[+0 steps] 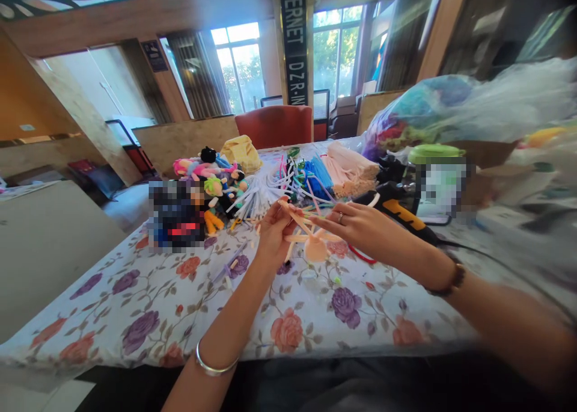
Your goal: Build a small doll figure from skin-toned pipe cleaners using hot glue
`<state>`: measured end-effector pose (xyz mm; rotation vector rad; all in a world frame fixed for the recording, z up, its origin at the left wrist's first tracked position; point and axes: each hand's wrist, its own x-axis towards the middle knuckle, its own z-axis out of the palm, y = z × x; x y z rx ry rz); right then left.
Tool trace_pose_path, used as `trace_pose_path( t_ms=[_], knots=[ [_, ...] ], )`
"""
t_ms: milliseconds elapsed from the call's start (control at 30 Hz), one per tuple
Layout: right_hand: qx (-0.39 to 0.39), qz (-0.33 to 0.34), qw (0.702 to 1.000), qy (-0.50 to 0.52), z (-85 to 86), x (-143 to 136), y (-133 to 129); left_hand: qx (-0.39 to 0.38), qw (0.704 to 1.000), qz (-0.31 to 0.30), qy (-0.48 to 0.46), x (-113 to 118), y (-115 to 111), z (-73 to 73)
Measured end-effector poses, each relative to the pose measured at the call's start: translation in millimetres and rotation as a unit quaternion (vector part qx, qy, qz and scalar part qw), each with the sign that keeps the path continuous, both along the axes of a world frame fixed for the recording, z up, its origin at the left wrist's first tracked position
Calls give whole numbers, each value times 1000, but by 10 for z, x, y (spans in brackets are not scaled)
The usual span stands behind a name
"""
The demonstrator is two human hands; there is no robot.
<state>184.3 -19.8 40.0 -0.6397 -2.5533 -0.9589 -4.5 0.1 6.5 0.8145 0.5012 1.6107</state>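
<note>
My left hand (274,227) pinches a peach pipe cleaner (295,217) between thumb and fingers, above the flowered tablecloth. From the other side my right hand (367,227) comes in, with a ring on one finger. Its fingertips close on the peach strands at their right end; the thumb is mostly hidden. Just below the hands hangs or lies a rounded peach fuzzy piece (316,249), with peach strips crossing above it. Whether it is joined to the held pipe cleaner I cannot tell. A red curved strand (362,256) lies under my right hand.
Behind my hands lie white (259,190), blue (318,178) and peach pipe cleaner bundles (349,166). Fuzzy dolls (215,186) are heaped at left. At right are a black-and-orange glue gun (403,213) with a cable, an upright phone (439,189) and plastic bags (496,99).
</note>
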Motion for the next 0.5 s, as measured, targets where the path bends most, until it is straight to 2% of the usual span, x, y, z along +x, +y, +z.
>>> trace_pose_path(
  t_ms=[133,300,500],
  knots=[
    [1,7,1000,4,51,65,-25,7,1000,3,-10,-21,18,1],
    [46,37,998,14,137,118,-103,5,1000,-3,-30,-42,-1,35],
    [106,71,991,29,162,2,-345,9,999,-24,-34,-65,-46,68]
  ],
)
